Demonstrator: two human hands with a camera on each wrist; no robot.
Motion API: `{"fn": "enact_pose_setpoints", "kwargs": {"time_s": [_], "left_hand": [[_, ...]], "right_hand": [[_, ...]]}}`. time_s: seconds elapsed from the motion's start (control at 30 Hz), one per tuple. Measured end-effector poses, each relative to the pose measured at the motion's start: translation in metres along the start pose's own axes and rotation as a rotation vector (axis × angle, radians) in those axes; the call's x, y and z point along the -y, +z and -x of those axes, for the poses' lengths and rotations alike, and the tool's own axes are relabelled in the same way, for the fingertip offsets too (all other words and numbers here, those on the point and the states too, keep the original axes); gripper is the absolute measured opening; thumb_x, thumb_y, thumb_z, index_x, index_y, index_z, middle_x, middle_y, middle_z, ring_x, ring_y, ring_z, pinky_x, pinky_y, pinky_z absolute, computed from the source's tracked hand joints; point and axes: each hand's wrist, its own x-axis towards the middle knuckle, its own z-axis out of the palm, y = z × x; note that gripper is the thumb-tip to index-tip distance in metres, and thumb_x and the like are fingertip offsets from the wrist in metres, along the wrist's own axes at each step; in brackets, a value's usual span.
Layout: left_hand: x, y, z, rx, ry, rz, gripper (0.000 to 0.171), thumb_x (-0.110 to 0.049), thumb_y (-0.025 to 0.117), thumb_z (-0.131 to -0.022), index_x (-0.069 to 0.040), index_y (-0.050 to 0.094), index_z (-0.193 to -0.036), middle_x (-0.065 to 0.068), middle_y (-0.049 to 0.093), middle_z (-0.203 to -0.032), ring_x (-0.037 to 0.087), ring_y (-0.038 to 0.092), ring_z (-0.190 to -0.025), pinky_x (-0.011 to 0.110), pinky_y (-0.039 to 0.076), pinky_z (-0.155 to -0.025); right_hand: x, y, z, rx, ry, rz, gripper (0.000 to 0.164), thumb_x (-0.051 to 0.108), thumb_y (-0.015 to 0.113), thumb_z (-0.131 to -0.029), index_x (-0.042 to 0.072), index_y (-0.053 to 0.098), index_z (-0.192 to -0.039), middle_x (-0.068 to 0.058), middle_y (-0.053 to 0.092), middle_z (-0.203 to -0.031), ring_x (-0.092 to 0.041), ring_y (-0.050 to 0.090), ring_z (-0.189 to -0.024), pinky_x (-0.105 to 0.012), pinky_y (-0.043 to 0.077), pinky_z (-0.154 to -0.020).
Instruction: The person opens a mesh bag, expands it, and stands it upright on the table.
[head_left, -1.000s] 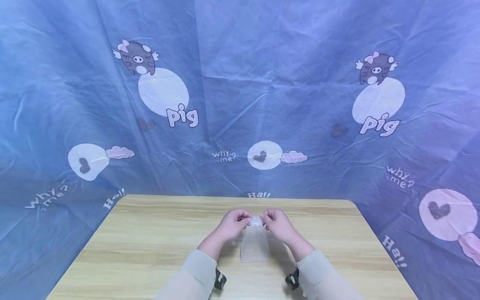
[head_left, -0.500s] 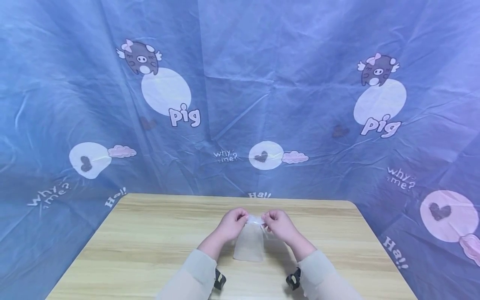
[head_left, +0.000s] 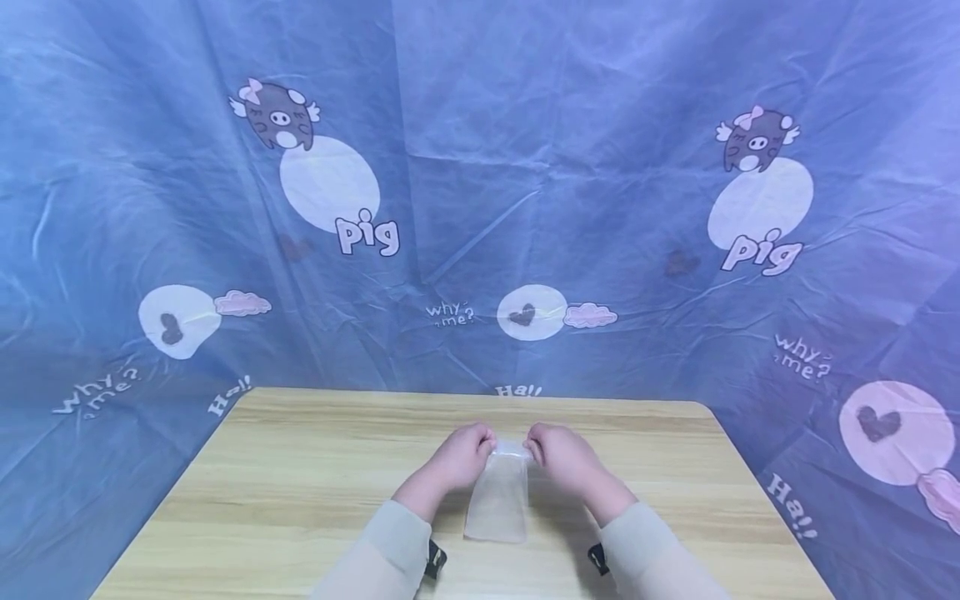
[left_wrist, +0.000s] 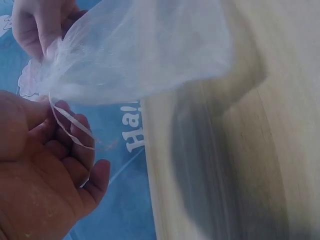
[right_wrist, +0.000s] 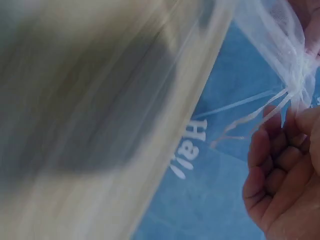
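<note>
A left hand (head_left: 462, 457) and right hand (head_left: 567, 458), each closed in a pinch, hold opposite sides of the mouth of a sheer white mesh drawstring pouch (head_left: 497, 504), apparently adjusting it; an even sideways pull seems called for next. The pouch extends from the grip toward the pale wood-grain surface's (head_left: 300, 500) near edge.

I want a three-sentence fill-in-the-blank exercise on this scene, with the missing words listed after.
Of the left hand and the right hand, ____ are pinching the sheer bag.
The table has a pattern of ____ grain.
On the blue backdrop, the first word below each winged animal is ____.
Missing words: both; wood; pig.
</note>
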Motion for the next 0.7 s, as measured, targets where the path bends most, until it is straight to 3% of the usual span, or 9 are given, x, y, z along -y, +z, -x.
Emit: {"fn": "enact_pose_setpoints", "kwargs": {"time_s": [0.07,0.13,0.33,0.4,0.7], "left_hand": [[-0.0012,-0.0007,0.0004,0.010,0.003,0.001,0.014,-0.008,0.057,-0.107,-0.010,0.063,-0.094,-0.003,0.056,-0.080,0.014,0.055,-0.078,0.038,0.052,-0.078],[-0.0018,-0.0007,0.0002,0.015,-0.010,0.029,0.015,-0.008,0.056,-0.107,-0.009,0.063,-0.094,-0.003,0.055,-0.079,0.013,0.054,-0.075,0.036,0.051,-0.075],[-0.0031,-0.0012,-0.0006,-0.006,-0.060,0.161,0.016,-0.007,0.056,-0.107,-0.003,0.064,-0.095,-0.001,0.053,-0.077,0.013,0.051,-0.069,0.032,0.047,-0.067],[-0.0034,-0.0014,-0.0005,-0.012,-0.073,0.188,0.016,-0.008,0.056,-0.107,-0.003,0.065,-0.095,-0.001,0.052,-0.077,0.013,0.050,-0.068,0.031,0.046,-0.065],[-0.0039,-0.0031,-0.0003,-0.027,-0.082,0.226,0.014,-0.007,0.056,-0.107,-0.004,0.064,-0.096,-0.001,0.053,-0.077,0.014,0.050,-0.069,0.030,0.045,-0.063]], "right_hand": [[0.0001,-0.0014,0.0009,-0.006,-0.021,0.059,0.017,0.012,0.065,-0.104,0.014,0.065,-0.088,0.008,0.058,-0.075,-0.013,0.059,-0.071,-0.041,0.057,-0.073],[0.0003,-0.0024,0.0009,-0.014,-0.018,0.033,0.014,0.013,0.065,-0.104,0.013,0.066,-0.090,0.007,0.058,-0.075,-0.013,0.059,-0.071,-0.041,0.056,-0.073],[0.0014,-0.0042,0.0010,-0.056,0.031,-0.321,0.008,0.015,0.064,-0.105,0.008,0.068,-0.104,0.004,0.065,-0.086,-0.012,0.059,-0.079,-0.033,0.055,-0.076],[0.0013,-0.0037,0.0014,-0.060,0.014,-0.383,0.008,0.016,0.068,-0.103,0.009,0.069,-0.103,0.004,0.068,-0.091,-0.012,0.061,-0.082,-0.031,0.055,-0.076],[-0.0007,0.0000,0.0029,-0.074,-0.077,-0.420,0.004,0.012,0.077,-0.096,0.011,0.073,-0.097,0.003,0.072,-0.092,-0.012,0.063,-0.078,-0.028,0.053,-0.065]]}}
